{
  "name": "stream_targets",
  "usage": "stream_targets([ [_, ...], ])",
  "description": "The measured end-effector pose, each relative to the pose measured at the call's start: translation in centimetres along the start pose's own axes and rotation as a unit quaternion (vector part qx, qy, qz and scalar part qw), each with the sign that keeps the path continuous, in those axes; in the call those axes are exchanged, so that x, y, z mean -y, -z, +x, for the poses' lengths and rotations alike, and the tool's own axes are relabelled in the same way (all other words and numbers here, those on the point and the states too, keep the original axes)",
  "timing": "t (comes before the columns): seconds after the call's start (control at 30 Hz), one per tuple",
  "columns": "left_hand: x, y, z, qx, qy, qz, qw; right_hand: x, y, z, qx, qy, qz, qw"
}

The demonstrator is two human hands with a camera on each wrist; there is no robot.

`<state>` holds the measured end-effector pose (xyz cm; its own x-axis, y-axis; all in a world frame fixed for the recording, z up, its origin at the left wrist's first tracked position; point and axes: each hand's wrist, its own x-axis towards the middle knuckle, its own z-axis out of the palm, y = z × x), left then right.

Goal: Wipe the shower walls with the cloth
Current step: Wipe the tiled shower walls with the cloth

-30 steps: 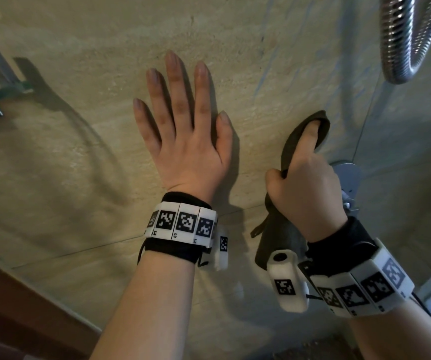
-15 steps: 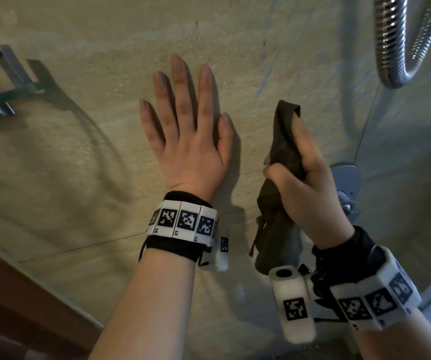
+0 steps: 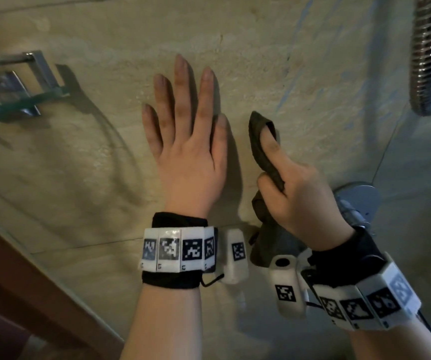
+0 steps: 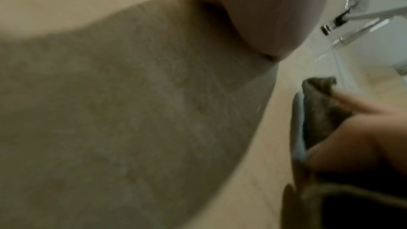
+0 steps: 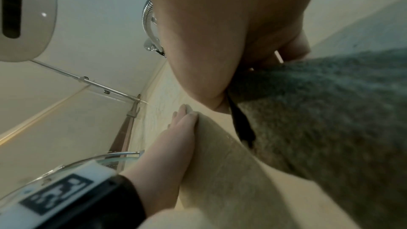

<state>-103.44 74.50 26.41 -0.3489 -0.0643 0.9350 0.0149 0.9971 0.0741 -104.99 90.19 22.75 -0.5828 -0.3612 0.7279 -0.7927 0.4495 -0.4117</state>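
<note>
A: We log the left hand (image 3: 186,149) at the centre of the head frame, fingers straight and spread, palm flat on the beige shower wall (image 3: 300,81).

B: We confirm. The right hand (image 3: 300,196), lower right of centre, has its fingers curled round the dark cloth (image 3: 261,141); the index finger is stretched out, pressing the cloth's upper fold to the wall just beside the left thumb.

A: We note the rest of the cloth hanging below that fist.

B: Also entered: a metal hose (image 3: 427,55) upper right, a glass shelf (image 3: 9,100) upper left.
</note>
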Motion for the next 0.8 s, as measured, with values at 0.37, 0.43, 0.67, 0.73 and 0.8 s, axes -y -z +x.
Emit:
stream_targets([
  [0.37,0.0,1.1,0.2,0.098,0.010,-0.015,0.995,0.2,0.2,-0.7,-0.024,-0.113,-0.051,0.992],
  [0.43,0.0,1.3,0.2,0.107,0.009,-0.021,0.994,0.5,0.0,-0.5,-0.016,-0.106,-0.038,0.994],
  [0.67,0.1,1.7,0.5,0.134,0.010,-0.032,0.990,0.2,0.2,-0.5,-0.034,-0.073,-0.087,0.993],
  [0.73,0.0,1.8,0.5,0.141,0.010,-0.035,0.989,0.1,0.6,-0.5,-0.052,-0.112,-0.093,0.988],
  [0.8,-0.1,1.8,0.5,0.144,0.011,-0.037,0.989,0.4,0.6,-0.4,-0.041,-0.110,-0.059,0.991],
])
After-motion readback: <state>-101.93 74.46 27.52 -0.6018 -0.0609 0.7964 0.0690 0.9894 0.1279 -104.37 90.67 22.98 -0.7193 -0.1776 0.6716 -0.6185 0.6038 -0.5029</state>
